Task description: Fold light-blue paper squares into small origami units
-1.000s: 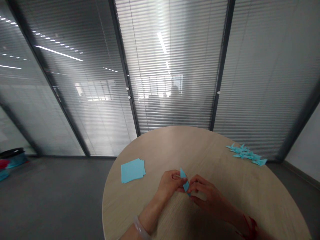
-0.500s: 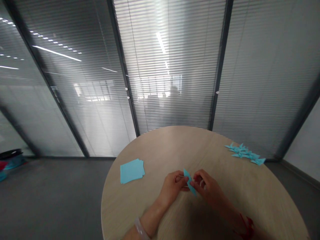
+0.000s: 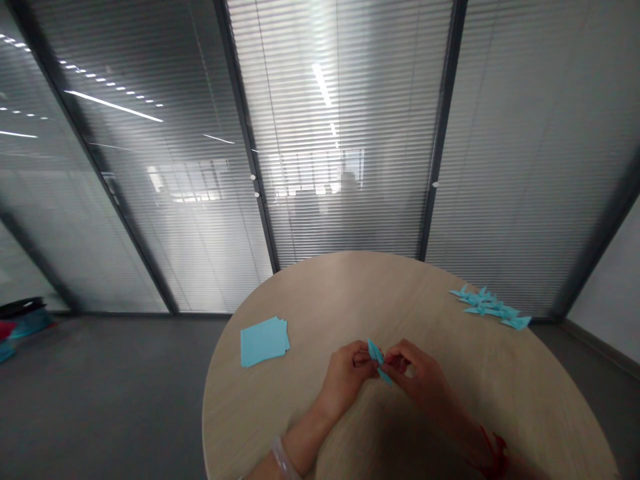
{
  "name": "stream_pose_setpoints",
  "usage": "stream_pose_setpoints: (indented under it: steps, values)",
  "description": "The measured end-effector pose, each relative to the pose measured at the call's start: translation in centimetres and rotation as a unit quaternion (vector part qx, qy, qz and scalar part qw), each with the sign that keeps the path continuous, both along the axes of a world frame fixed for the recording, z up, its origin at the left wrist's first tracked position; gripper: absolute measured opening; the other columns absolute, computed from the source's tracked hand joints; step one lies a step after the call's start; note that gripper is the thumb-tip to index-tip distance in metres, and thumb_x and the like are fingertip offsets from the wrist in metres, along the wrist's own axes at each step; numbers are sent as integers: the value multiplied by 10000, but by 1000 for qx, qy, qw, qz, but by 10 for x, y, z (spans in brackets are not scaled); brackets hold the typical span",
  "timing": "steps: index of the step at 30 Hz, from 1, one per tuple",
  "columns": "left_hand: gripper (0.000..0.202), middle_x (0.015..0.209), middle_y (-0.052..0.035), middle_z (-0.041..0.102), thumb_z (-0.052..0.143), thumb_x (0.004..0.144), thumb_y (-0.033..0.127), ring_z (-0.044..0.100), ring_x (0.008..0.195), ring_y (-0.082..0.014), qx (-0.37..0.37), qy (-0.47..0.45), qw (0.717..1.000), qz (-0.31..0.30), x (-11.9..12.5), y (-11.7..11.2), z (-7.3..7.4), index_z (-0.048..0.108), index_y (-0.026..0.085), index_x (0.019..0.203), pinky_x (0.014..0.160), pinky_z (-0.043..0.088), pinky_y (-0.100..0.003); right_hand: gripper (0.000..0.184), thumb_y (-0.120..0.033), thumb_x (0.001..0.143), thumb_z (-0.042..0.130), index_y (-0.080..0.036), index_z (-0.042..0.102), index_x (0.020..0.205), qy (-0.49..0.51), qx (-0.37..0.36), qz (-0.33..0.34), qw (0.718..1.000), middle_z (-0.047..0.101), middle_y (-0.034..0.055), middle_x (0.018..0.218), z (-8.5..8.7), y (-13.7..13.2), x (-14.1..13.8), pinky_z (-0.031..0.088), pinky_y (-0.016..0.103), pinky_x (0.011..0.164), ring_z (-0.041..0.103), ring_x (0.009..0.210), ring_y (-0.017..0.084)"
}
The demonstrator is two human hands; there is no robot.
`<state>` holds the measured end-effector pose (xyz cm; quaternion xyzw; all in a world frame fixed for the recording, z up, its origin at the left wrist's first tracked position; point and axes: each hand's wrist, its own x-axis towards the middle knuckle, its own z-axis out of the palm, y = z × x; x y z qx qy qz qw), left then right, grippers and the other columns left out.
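Paper (image 3: 375, 351), blue and folded small, is pinched just above the counter (image 3: 325, 293) between the left hand (image 3: 345, 375), closed on its upper end, and the right hand (image 3: 419, 377), closed on its lower end. Its long axis slants down to the right, and its creases are hidden by fingers. Farther off, a stack of sheets (image 3: 264, 341) is seen left, folded pieces (image 3: 487, 308) right.

- The left hand (image 3: 345, 379) and its forearm are bare, seen at the lower middle of the frame.
- A pale, translucent bangle (image 3: 283, 459), smooth and rounded, rings the left wrist.
- The right hand (image 3: 423, 383) and its forearm are bare too, toward the lower right.
- A thin red cord (image 3: 493, 451) circles the right wrist.
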<state>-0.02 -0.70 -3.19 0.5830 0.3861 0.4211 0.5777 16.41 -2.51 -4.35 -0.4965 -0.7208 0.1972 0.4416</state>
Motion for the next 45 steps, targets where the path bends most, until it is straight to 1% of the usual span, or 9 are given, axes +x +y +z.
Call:
stream_pose_setpoints:
  steps: [6, 12, 17, 20, 24, 29, 36, 42, 45]
  values:
    - [161, 775, -45, 717, 643, 634, 146, 666, 775, -206, 21, 4, 1000, -16, 1, -2, 1, 674, 159, 791, 721, 497, -301, 154, -332, 814, 563, -200, 602, 744, -26, -7, -5, 1000, 608, 6, 665, -4, 2, 0, 436, 248, 542, 551, 577, 150]
    - [167, 835, -43, 730, 610, 662, 121, 668, 773, -186, 37, -18, 998, -50, 4, -8, 5, 675, 171, 807, 765, 500, -300, 81, -211, 808, 521, -208, 545, 730, -92, 25, -23, 995, 581, 1, 670, -4, -1, 0, 422, 244, 545, 535, 583, 144]
    - [185, 772, -34, 730, 542, 656, 90, 669, 717, -181, 46, 15, 998, -34, 4, -7, 2, 653, 178, 776, 698, 506, -280, 102, -150, 822, 485, -207, 518, 744, -171, 58, -22, 983, 573, 14, 702, -8, -7, -7, 408, 271, 572, 542, 612, 165]
    - [211, 781, -40, 730, 515, 673, 88, 668, 715, -181, 63, 48, 997, -24, 3, -7, 0, 651, 173, 810, 693, 510, -276, 95, -146, 843, 470, -204, 527, 795, -179, 66, -7, 982, 584, 28, 753, -10, -8, -11, 419, 282, 602, 562, 648, 179]
    - [211, 803, -59, 724, 494, 749, 115, 659, 752, -191, 102, 110, 989, -12, 0, -7, 0, 659, 169, 870, 679, 497, -266, 46, -215, 866, 512, -208, 519, 821, -158, 30, -2, 987, 594, 30, 787, -10, -8, -10, 425, 284, 613, 570, 670, 183]
    - [245, 822, -68, 706, 440, 824, 137, 642, 744, -176, 143, 144, 979, -27, 0, -9, 1, 667, 155, 913, 676, 485, -254, 106, -270, 878, 530, -215, 521, 788, -126, 7, 1, 992, 607, 14, 753, -11, -5, -4, 412, 273, 604, 563, 652, 171]
    - [240, 868, -63, 706, 478, 855, 228, 650, 791, -185, 104, 100, 988, -60, -1, -8, 0, 678, 152, 966, 729, 506, -282, 234, -416, 863, 559, -209, 570, 752, -14, -66, 29, 997, 653, 12, 708, -12, 3, -1, 412, 254, 590, 589, 648, 167]
    - [228, 809, -51, 695, 478, 852, 223, 644, 755, -179, 114, 115, 985, -56, -3, -10, 8, 689, 141, 873, 717, 510, -279, 184, -366, 802, 629, -203, 602, 720, 63, -104, 61, 991, 645, -5, 647, -7, 5, 0, 391, 240, 553, 569, 600, 152]
    - [247, 840, -57, 701, 465, 862, 222, 654, 780, -186, 115, 112, 985, -64, -3, -12, 13, 692, 141, 914, 732, 517, -284, 195, -374, 789, 630, -201, 597, 703, 90, -110, 73, 987, 631, -8, 625, -2, 3, 0, 390, 240, 541, 558, 586, 149]
